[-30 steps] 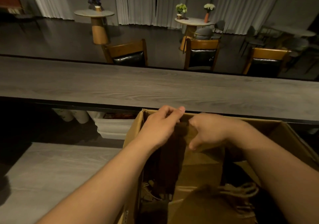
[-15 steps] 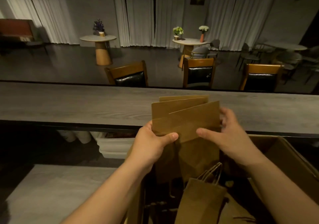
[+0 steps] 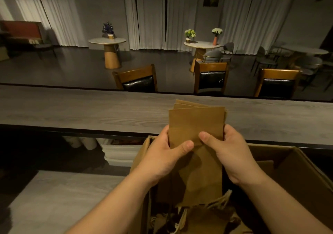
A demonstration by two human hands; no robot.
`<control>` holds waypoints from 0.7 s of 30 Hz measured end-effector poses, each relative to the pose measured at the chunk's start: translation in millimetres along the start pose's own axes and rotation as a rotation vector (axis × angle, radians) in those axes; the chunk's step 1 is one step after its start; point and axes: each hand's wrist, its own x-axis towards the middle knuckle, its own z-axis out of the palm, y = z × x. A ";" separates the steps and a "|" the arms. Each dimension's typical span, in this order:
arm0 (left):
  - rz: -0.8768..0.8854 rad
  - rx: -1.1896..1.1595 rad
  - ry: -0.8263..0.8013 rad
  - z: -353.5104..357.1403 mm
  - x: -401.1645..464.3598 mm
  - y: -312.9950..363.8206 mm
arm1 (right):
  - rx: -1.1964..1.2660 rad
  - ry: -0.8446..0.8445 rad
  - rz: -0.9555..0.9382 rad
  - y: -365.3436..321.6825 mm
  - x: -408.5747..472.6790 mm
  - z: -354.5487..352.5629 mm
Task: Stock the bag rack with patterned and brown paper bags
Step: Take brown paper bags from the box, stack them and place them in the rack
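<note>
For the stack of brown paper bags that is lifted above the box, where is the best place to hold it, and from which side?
Hold the stack of brown paper bags at its two side edges, low down, as the left hand and right hand do now. The bags are flat, upright and fanned at the top, so pressure from both sides probably keeps them together.

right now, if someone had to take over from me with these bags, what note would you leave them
Left hand and right hand both grip a stack of brown paper bags, lifted above the open cardboard box.
More handled bags lie in the box.
Done: one stack is out of the box.
Left: the rack is not in view; carry the stack there, then stock the rest. No patterned bags can be made out.
</note>
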 end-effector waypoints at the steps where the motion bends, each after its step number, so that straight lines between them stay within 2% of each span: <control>1: -0.013 0.002 0.017 -0.5 1.0 -1.8 | 0.006 -0.001 -0.009 -0.7 -0.4 0.5; 5: -0.035 -0.146 0.180 -0.9 3.2 -1.5 | -0.030 -0.115 -0.031 -2.1 -2.9 3.3; 10: -0.086 -0.424 0.402 -8.2 9.6 2.9 | -0.204 -0.132 -0.107 -2.7 -2.8 -7.1; 12: -0.118 -0.465 0.437 -10.0 10.7 3.2 | -0.272 -0.226 -0.066 -9.0 -2.1 -11.6; 17: -0.140 -0.533 0.500 -14.0 11.2 4.8 | -0.157 -0.500 0.014 -13.8 -2.4 -21.5; 19: -0.166 -0.542 0.514 -16.4 12.9 3.9 | -0.268 -0.507 -0.126 -6.8 -0.3 -18.1; 21: -0.158 -0.466 0.475 -16.2 12.3 3.4 | -0.301 -0.344 -0.260 -2.3 3.5 -16.7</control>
